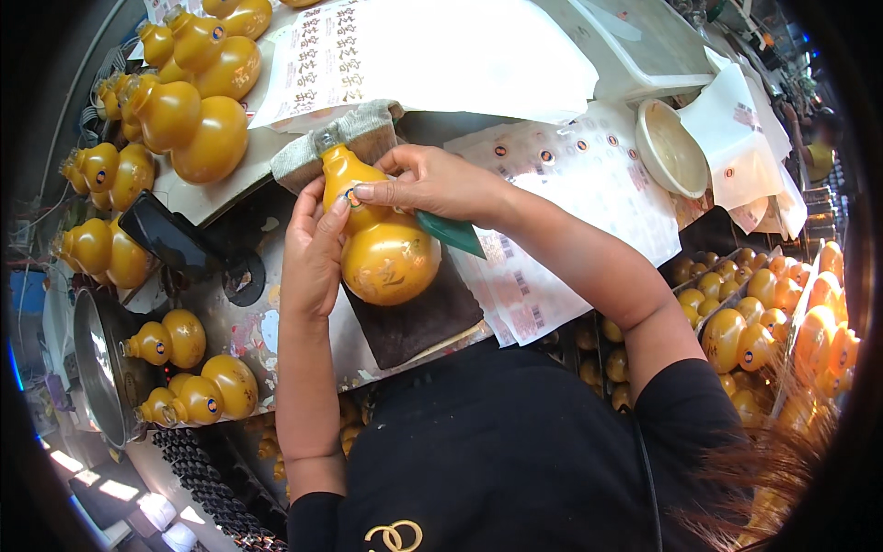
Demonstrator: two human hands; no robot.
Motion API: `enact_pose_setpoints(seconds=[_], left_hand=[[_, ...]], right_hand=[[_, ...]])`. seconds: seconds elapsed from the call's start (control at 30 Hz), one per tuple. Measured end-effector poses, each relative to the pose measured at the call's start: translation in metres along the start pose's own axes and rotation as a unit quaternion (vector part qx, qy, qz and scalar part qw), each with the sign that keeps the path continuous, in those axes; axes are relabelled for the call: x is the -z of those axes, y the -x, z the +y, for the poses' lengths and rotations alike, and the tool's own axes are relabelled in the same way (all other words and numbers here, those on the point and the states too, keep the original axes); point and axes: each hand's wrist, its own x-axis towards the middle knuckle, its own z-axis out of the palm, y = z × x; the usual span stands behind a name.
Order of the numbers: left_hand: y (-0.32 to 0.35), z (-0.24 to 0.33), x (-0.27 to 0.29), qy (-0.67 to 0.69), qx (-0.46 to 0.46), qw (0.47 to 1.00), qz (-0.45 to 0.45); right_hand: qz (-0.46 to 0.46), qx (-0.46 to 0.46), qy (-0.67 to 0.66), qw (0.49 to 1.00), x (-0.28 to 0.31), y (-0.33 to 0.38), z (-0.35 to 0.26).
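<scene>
Left hand (pixel 313 253) cups the yellow gourd bottle (pixel 382 244) steady on the dark mat (pixel 418 322) while right hand (pixel 432 184) fingertips press a round sticker (pixel 353 196) on its neck.

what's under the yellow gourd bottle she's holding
A dark brown mat lies under the gourd bottle, with a folded cloth beneath its neck. The bench under the mat is covered.

Your workbench (pixel 276 322), a scuffed metal top, carries a dark mat (pixel 414 322) at its near edge, a folded grey cloth (pixel 368 129) behind it, sticker sheets (pixel 589 175) to your right, a white bowl (pixel 670 147) beyond them, a black phone (pixel 166 235) to your left, and yellow gourd-shaped bottles (pixel 198 120) lying along your left side
</scene>
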Motion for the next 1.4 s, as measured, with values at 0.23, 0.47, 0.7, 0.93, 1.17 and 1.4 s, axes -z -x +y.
enact_pose_setpoints(seconds=[0.23,0.47,0.7,0.93,1.17,1.4], left_hand=[[0.001,0.000,-0.001,0.008,-0.001,1.000,-0.003],[0.001,-0.003,-0.002,0.011,-0.018,1.000,-0.006],[0.000,-0.004,-0.004,-0.029,-0.020,0.999,0.008],[0.000,-0.009,0.000,-0.016,-0.026,0.999,-0.012],[0.002,0.001,-0.006,-0.009,-0.004,1.000,-0.015],[-0.006,0.003,-0.009,-0.051,0.012,0.999,-0.005]], right_hand=[[0.007,-0.017,0.009,1.000,-0.002,0.001,-0.005],[0.000,-0.014,0.024,1.000,-0.001,-0.001,-0.006],[0.020,-0.003,0.047,0.999,-0.004,-0.002,-0.005],[-0.022,0.002,-0.069,0.997,-0.003,0.000,0.000],[-0.045,-0.013,-0.135,0.990,-0.002,0.003,0.003],[0.052,-0.023,0.020,0.998,-0.012,-0.007,0.002]])
